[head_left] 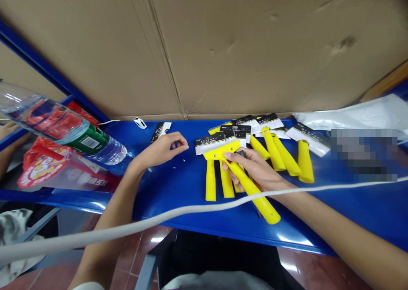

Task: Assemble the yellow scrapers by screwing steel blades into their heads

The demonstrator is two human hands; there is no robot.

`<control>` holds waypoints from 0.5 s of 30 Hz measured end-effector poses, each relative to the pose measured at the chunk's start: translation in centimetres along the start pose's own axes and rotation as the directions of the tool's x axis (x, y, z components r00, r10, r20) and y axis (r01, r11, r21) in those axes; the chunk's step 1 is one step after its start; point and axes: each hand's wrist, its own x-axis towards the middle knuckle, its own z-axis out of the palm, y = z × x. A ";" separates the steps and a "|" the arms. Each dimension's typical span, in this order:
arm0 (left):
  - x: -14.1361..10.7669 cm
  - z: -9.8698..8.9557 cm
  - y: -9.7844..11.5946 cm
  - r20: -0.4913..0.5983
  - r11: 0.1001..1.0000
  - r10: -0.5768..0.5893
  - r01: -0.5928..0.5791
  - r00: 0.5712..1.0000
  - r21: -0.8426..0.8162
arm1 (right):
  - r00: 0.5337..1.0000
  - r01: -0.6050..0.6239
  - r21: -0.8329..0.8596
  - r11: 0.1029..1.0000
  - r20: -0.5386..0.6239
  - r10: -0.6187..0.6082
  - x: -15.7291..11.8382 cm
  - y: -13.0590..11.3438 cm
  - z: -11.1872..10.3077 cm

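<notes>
My right hand [255, 166] is closed around a yellow scraper [259, 200], its wide head pointing up and left, its handle toward the table's front edge. A dark object shows partly by the fingers; its kind is hidden. My left hand [167, 149] hovers or rests over the blue table to the left, thumb and fingertips pinched together; anything between them is too small to make out. Behind and under the held scraper lie several more yellow scrapers [210, 181] with black-and-white cards on their heads. Right of my right hand are more yellow handles [288, 156].
A white cable [178, 211] crosses in front of the blue table [165, 196]. At left are a water bottle [92, 141] and a red-and-clear plastic bag [63, 166]. A loose card [161, 131] and small white object [140, 123] lie behind. A white bag [357, 113] lies right.
</notes>
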 end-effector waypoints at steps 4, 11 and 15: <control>0.2 2.2 3.2 -0.313 0.968 0.201 -0.238 0.928 -0.085 | 0.992 -0.058 -0.058 0.997 0.107 0.064 -0.5 -0.6 0.7; 0.0 5.8 6.9 -0.278 0.863 0.439 -0.487 0.854 -0.136 | 0.962 -0.149 -0.098 0.984 0.215 0.167 -1.0 -1.1 1.5; 0.2 6.1 6.7 -0.317 0.854 0.477 -0.517 0.820 -0.052 | 0.956 -0.153 -0.110 0.982 0.237 0.176 -0.8 -0.7 1.1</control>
